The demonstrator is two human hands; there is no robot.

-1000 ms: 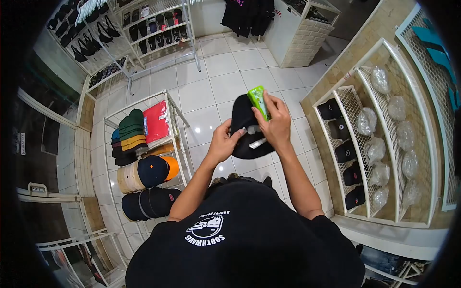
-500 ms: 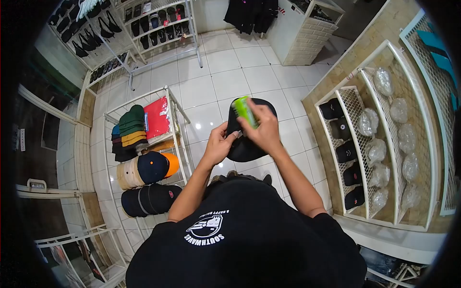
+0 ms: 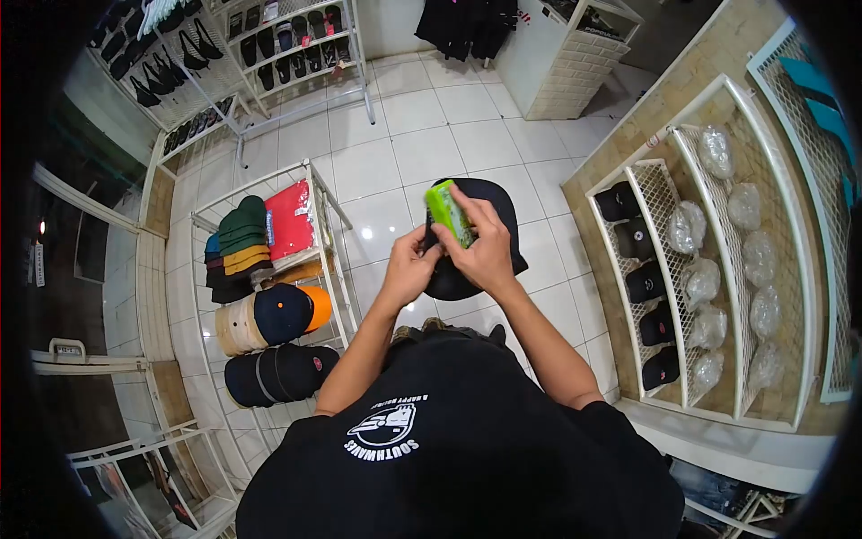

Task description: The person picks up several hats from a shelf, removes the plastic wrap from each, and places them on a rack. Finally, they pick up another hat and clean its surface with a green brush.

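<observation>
A black cap (image 3: 454, 284) is held out in front of my body, above the tiled floor. My left hand (image 3: 410, 268) pinches the cap at its left side, thumb and fingers closed on the edge. In my right hand (image 3: 486, 244) is a bright green brush (image 3: 451, 212), gripped along its side with the fingers over its top. Dark bristles face left, and the brush overlaps the upper left part of the cap. Both hands are close together, their fingertips almost meeting over the cap.
On my left a white wire rack (image 3: 310, 169) carries folded beanies (image 3: 242, 229), a red packet (image 3: 289, 218) and rows of caps (image 3: 283, 373). A wall shelf (image 3: 687, 269) on my right bears black caps and plastic-wrapped items. Sandal shelves (image 3: 287, 45) and a counter (image 3: 566, 63) stand ahead.
The brush has shifted slightly left and is tilted more upright, with my right hand moving along. The small pale piece near my left thumb no longer shows. My left hand still grips the cap.
</observation>
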